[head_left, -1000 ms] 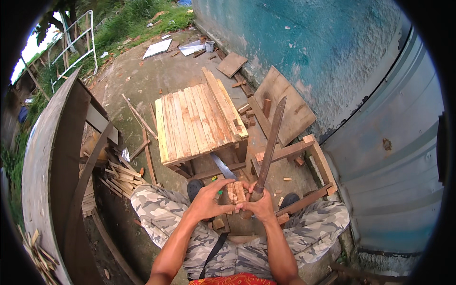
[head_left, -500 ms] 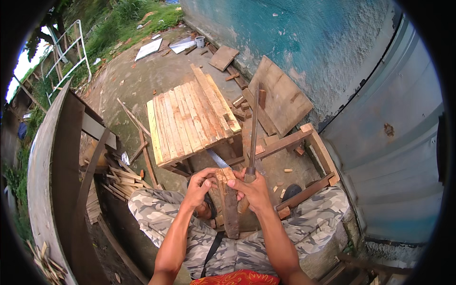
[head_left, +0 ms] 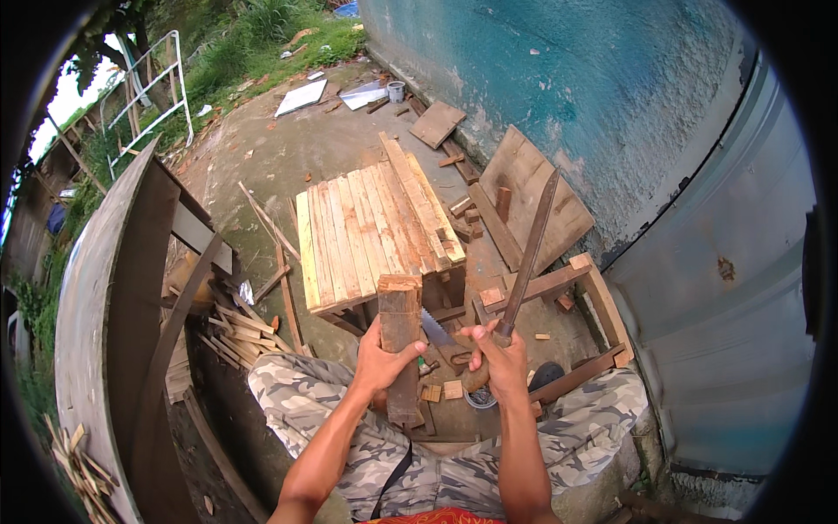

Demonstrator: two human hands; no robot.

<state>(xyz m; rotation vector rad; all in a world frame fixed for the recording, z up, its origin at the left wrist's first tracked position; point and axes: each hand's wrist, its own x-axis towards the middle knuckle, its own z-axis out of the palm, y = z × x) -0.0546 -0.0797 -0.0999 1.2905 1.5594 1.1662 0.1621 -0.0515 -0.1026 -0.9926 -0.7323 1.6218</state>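
My left hand (head_left: 384, 362) grips a thick, weathered wood block (head_left: 400, 306) from its left side, thumb across the face. The block stands roughly upright over my lap, its rough top end facing away from me. My right hand (head_left: 502, 362) is closed round the wooden handle of a machete (head_left: 532, 244), whose long dark blade points up and away to the right. Block and machete are apart. Between and beyond my hands, a toothed saw blade (head_left: 436, 328) shows low down, partly hidden by the block.
A slatted wooden bench (head_left: 349, 240) stands just ahead. To the right are a timber frame (head_left: 602, 301) and a metal door (head_left: 716, 288); a wooden panel (head_left: 546, 196) leans by the blue wall. Thin sticks (head_left: 236, 330) lie left, and small wood offcuts (head_left: 452, 389) lie between my feet.
My right hand has come away from the block and moved right, tilting the machete rightward. My left hand alone now holds the block, which has shifted left and turned its face more toward me.
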